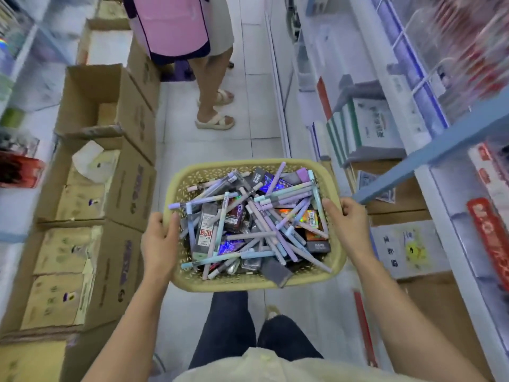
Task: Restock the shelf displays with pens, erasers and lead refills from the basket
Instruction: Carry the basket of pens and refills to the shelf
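Two hands carry your yellow perforated plastic basket above the pale tiled aisle floor.
Your left hand and right hand grip opposite rims, fingers curled round the edge. Inside lies a loose tangle of slim pastel pens over dark, glossy flat packs. Brown cardboard cartons stand to your left, white shelves to your right.

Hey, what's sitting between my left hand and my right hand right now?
In the head view, the yellow basket spans that gap, heaped with pastel pens and small packets. The left hand and right hand grip its opposite side rims.
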A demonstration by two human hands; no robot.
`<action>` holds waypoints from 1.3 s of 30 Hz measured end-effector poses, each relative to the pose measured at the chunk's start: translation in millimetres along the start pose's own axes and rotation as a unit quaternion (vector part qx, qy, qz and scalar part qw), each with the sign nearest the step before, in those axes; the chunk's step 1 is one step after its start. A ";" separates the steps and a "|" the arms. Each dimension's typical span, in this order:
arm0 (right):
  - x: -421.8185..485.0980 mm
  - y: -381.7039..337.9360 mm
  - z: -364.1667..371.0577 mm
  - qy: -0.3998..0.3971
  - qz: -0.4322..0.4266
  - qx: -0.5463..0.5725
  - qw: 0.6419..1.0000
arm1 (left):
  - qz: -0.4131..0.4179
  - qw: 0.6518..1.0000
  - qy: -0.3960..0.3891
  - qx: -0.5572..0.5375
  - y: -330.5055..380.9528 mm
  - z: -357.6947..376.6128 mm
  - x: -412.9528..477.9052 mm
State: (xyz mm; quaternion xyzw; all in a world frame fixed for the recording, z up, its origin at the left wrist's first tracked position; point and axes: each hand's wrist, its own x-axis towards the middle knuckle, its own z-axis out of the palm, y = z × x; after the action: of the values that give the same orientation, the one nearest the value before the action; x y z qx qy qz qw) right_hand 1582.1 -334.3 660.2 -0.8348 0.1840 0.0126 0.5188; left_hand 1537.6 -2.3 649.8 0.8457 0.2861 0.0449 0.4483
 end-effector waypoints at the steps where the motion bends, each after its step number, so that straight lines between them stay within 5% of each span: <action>1: 21.8 -8.5 8.0 0.004 -0.001 -0.001 1.000 | 0.004 1.000 -0.002 0.003 10.4 5.5 24.1; 39: 778.9 -259.9 167.9 0.046 0.038 0.000 0.998 | 0.009 0.999 -0.042 0.033 365.8 273.4 730.6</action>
State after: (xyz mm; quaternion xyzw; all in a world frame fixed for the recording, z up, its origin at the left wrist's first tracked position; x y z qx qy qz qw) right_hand 2419.7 -314.7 641.6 -0.8271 0.2391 -0.0063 0.5087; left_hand 2398.8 21.4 642.2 0.8637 0.2604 0.0038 0.4315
